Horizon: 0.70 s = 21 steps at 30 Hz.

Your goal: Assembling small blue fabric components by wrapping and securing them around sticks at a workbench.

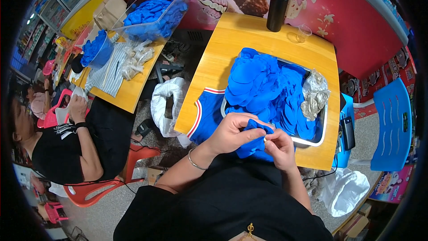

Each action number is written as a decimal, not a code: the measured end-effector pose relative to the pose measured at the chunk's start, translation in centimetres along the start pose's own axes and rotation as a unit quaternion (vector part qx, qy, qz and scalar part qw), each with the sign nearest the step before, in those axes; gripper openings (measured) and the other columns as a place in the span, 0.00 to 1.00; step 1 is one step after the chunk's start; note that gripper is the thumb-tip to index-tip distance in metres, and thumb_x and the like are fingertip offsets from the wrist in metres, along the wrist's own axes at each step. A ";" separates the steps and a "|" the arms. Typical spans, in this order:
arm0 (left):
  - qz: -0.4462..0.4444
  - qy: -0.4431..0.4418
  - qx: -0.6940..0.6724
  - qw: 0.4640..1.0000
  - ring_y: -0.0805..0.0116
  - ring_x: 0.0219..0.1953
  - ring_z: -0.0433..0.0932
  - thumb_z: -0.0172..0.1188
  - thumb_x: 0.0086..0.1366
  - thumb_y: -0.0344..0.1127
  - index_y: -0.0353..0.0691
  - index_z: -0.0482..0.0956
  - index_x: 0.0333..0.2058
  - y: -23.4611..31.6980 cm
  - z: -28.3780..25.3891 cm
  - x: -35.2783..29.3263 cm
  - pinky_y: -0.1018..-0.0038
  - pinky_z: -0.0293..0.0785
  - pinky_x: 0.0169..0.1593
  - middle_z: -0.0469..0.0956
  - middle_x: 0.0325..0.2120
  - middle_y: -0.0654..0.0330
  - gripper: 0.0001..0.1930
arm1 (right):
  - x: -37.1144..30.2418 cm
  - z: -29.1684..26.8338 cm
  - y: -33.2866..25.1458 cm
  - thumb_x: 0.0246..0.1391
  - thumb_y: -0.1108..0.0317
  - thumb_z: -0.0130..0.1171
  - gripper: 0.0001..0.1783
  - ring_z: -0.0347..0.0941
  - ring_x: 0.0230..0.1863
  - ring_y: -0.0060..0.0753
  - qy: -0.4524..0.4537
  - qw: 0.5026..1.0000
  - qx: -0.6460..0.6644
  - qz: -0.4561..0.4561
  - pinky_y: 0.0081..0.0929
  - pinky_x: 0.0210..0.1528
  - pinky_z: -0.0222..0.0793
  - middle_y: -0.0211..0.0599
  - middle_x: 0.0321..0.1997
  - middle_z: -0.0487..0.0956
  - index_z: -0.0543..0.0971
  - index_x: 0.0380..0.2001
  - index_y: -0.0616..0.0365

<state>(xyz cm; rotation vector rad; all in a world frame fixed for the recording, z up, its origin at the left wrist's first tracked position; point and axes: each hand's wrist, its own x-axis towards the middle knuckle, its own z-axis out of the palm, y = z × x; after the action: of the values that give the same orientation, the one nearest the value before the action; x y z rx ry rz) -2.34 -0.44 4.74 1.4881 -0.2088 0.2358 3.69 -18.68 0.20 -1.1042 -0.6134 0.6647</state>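
Close in front of my body, a small blue fabric piece (250, 148) is held up between both hands. My left hand (232, 130) is closed on it, thumb over the cloth. At the cloth's right edge my right hand (281, 146) pinches with thumb and forefinger; a tiny yellowish bit shows at those fingertips, too small to name. Just beyond my hands stands a metal tray (318, 142) heaped with blue rounded fabric pieces (254, 78). On the heap's right side lies a clear plastic bag (314, 96) with small contents I cannot make out.
The tray stands on a wooden table (214, 58) with a black bottle (278, 9), a clear cup (304, 32) and a blue garment (205, 111). A blue chair (392, 125) is at right. Left, a seated person (58, 151) works beside another table holding a clear bin (154, 18).
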 end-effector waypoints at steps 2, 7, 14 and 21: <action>0.020 -0.011 -0.010 1.000 0.80 0.23 0.66 0.59 0.59 0.32 0.34 0.80 0.33 -0.3 0.2 -0.1 0.82 0.59 0.27 0.74 0.22 0.65 0.07 | -0.3 -0.2 0.3 0.55 0.75 0.54 0.07 0.72 0.30 0.20 -0.021 0.994 0.087 0.060 0.13 0.27 0.62 0.35 0.32 0.76 0.73 0.38 0.62; 0.029 0.011 0.065 0.997 0.77 0.25 0.70 0.60 0.59 0.38 0.34 0.80 0.37 -0.2 0.2 0.0 0.81 0.63 0.30 0.75 0.23 0.63 0.13 | -0.2 0.1 0.8 0.55 0.74 0.55 0.07 0.65 0.26 0.15 0.023 0.995 0.073 0.068 0.14 0.24 0.57 0.31 0.32 0.75 0.72 0.38 0.59; 0.121 0.125 0.072 0.982 0.73 0.33 0.66 0.58 0.61 0.45 0.36 0.77 0.42 0.0 1.0 -0.2 0.80 0.62 0.35 0.70 0.32 0.61 0.18 | 0.2 0.0 1.2 0.52 0.79 0.55 0.09 0.70 0.33 0.20 0.082 0.988 -0.078 -0.103 0.16 0.34 0.66 0.36 0.35 0.75 0.73 0.38 0.61; 0.181 0.152 -0.011 0.972 0.74 0.35 0.67 0.60 0.59 0.36 0.36 0.78 0.38 -1.6 1.3 -0.1 0.82 0.63 0.36 0.69 0.34 0.60 0.11 | 0.1 0.3 1.5 0.49 0.84 0.55 0.11 0.72 0.36 0.24 0.094 0.983 -0.099 -0.120 0.17 0.37 0.69 0.39 0.37 0.75 0.74 0.37 0.63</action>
<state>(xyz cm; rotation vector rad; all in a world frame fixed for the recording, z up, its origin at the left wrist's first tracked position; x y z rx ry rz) -2.00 -1.86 3.25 1.3642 -0.2335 0.7473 3.27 -17.98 -1.15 -1.2374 -0.6470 0.2921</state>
